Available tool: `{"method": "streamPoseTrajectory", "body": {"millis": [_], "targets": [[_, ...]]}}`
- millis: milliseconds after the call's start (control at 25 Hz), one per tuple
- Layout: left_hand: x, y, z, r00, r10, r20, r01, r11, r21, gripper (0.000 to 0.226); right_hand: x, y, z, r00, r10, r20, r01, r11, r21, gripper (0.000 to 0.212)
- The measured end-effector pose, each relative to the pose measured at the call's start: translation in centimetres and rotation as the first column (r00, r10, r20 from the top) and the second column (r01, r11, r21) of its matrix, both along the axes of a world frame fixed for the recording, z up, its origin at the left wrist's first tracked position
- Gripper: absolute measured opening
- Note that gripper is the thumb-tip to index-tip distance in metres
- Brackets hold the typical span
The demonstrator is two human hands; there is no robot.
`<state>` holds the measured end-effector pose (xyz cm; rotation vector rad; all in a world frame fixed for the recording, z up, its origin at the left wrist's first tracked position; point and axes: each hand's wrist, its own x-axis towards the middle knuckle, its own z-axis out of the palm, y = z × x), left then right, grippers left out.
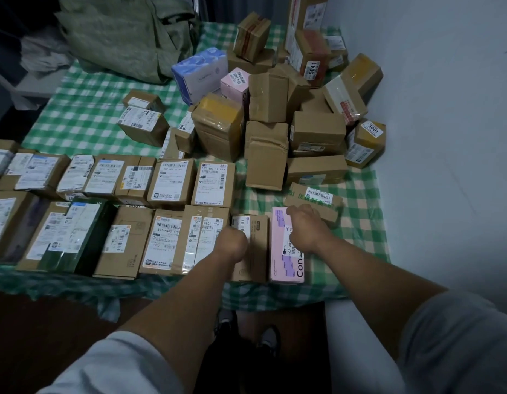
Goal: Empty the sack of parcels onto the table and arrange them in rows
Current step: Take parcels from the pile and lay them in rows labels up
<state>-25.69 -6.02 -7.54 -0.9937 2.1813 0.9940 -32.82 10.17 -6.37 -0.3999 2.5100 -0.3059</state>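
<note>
The checked table (84,120) carries the emptied sack (127,35) upper left, an unsorted heap (317,129) upper right and two rows (172,183) lower left. The right hand (306,228) grips the pink box (283,265), seemingly squaring it into the row. The left hand (232,243) curls beside the brown box (255,260), its grip hidden.

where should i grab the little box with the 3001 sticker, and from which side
Grip the 3001 box across its top, thumb on the near face, fingers over the far edge, coming from above and the right. It sits at the right edge of the pile: its left side leans on other cartons, its top and right side are free. The right hand is nearer.
</note>
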Motion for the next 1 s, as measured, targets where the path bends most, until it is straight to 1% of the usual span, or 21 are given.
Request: {"method": "streamPoseTrajectory", "body": {"millis": [40,80,120,160,200,240,280,320,360,400,440,480,520,600,640,680,720,800,920,1000], "targets": [[0.2,-0.4,0.8,0.99,-0.135,-0.037,0.13,0.986,-0.106,0.027,-0.4,0.0,0.3,1.0,-0.011,0.002,0.011,1.0,-0.009,0.055],[-0.3,-0.8,1.8,0.988,-0.155,-0.029,0.149,0.977,-0.15,0.026,-1.0,0.0,0.7,1.0,-0.022,0.004,0.022,1.0,-0.019,0.054],[-0.9,-1.1,2.5,0.992,-0.119,-0.05,0.107,0.977,-0.185,0.025,-1.5,-0.1,1.1,0.999,-0.041,0.01,0.041,0.999,-0.03,0.051],[-1.3,-1.7,2.3,0.987,-0.141,-0.081,0.127,0.979,-0.157,0.024,-2.0,-0.3,1.5,0.998,-0.06,0.009,0.06,0.997,-0.04,0.049],[-1.8,-2.1,2.9,0.986,-0.128,-0.103,0.108,0.976,-0.187,0.023,-2.4,-0.5,1.9,0.997,-0.071,0.007,0.072,0.996,-0.045,0.046],[-2.0,-2.2,2.9,0.982,-0.146,-0.123,0.121,0.974,-0.192,0.023,-2.7,-0.6,2.3,0.997,-0.08,0.005,0.08,0.996,-0.044,0.044],[-2.4,-2.3,3.3,0.98,-0.099,-0.174,0.068,0.981,-0.179,0.023,-3.0,-0.8,2.8,0.996,-0.091,-0.002,0.091,0.995,-0.043,0.043],[-2.8,-2.4,2.9,0.972,0.025,-0.236,-0.032,0.999,-0.026,0.023,-3.3,-0.9,3.1,0.995,-0.102,-0.009,0.101,0.994,-0.046,0.042],[-3.7,-2.6,3.3,0.936,0.301,-0.184,-0.26,0.941,0.217,0.021,-3.7,-1.1,3.5,0.993,-0.114,-0.018,0.113,0.992,-0.053,0.042],[-4.8,-3.2,3.0,0.919,0.33,-0.215,-0.26,0.919,0.298,0.018,-4.2,-1.3,3.9,0.991,-0.129,-0.026,0.127,0.99,-0.06,0.041],[-5.4,-3.3,2.7,0.92,0.318,-0.227,-0.248,0.924,0.29,0.017,-4.5,-1.5,4.3,0.989,-0.142,-0.028,0.14,0.988,-0.061,0.041],[-6.3,-3.6,2.8,0.949,0.228,-0.216,-0.165,0.947,0.275,0.018,-4.9,-1.9,4.8,0.987,-0.159,-0.031,0.157,0.986,-0.06,0.042],[-7.0,-3.9,2.7,0.952,0.207,-0.225,-0.142,0.951,0.275,0.02,-5.3,-2.2,5.2,0.984,-0.178,-0.031,0.176,0.983,-0.057,0.043],[-8.5,-4.7,3.2,0.919,0.284,-0.273,-0.182,0.921,0.344,0.021,-6.0,-3.0,5.8,0.978,-0.206,-0.042,0.204,0.977,-0.06,0.043],[-9.1,-5.0,3.4,0.916,0.259,-0.306,-0.158,0.935,0.318,0.023,-6.3,-3.3,5.9,0.974,-0.219,-0.05,0.215,0.974,-0.069,0.041],[-9.9,-5.5,3.6,0.913,0.264,-0.311,-0.154,0.929,0.337,0.024,-6.8,-3.7,6.0,0.97,-0.237,-0.053,0.232,0.969,-0.08,0.039],[-10.6,-5.8,3.4,0.919,0.241,-0.31,-0.127,0.93,0.346,0.021,-7.2,-3.9,6.0,0.966,-0.255,-0.053,0.25,0.964,-0.09,0.037],[-11.7,-6.2,3.8,0.916,0.261,-0.306,-0.123,0.906,0.406,0.013,-7.9,-4.6,5.9,0.957,-0.289,-0.036,0.284,0.953,-0.106,0.036],[-12.7,-6.4,4.4,0.908,0.3,-0.292,-0.146,0.881,0.451,0.017,-8.8,-5.5,5.8,0.936,-0.352,0.028,0.352,0.927,-0.128,0.042],[-14.0,-6.5,4.6,0.913,0.309,-0.265,-0.155,0.865,0.477,0.018,-10.2,-6.0,5.4,0.917,-0.394,0.07,0.4,0.904,-0.15,0.032]]}}
